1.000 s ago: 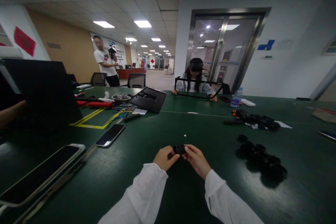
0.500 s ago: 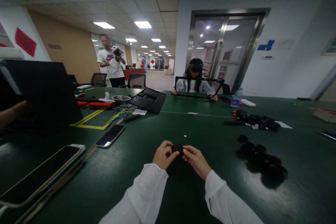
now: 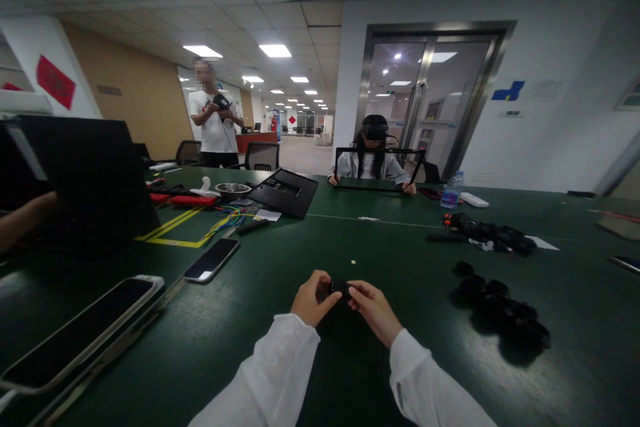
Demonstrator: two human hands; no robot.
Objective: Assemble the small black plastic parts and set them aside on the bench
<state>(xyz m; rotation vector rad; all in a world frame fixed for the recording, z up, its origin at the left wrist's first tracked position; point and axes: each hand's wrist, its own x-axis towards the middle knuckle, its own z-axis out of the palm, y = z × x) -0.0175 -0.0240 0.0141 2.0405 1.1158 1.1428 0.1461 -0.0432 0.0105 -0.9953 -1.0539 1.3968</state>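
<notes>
A small black cylindrical part [image 3: 339, 289] sits between my two hands, just above the green table [image 3: 280, 253]. My left hand [image 3: 311, 300] has its thumb and fingers closed around the near left side of it. From the right, my right hand [image 3: 375, 310] pinches the other end with thumb and fingertips. Fingers cover much of the part, so I cannot make out its exact kind. Several black ring-like and cylindrical pieces [image 3: 517, 310] lie in a row to the right of my hands. A tiny pale scrap [image 3: 353, 262] lies just beyond my fingers.
Two phones [image 3: 213, 259] lie left of my hands, near a black laptop [image 3: 85, 180]. Wires [image 3: 227, 221], a metal bowl [image 3: 233, 189] and a black panel [image 3: 287, 192] are farther back. A bottle [image 3: 453, 190] stands right. Opposite, a person holds a black frame [image 3: 380, 188]; another stands behind.
The fingers of my left hand have shifted slightly around the black part, and the part shows less. The standing person in the background has turned a little. My view has tilted slightly.
</notes>
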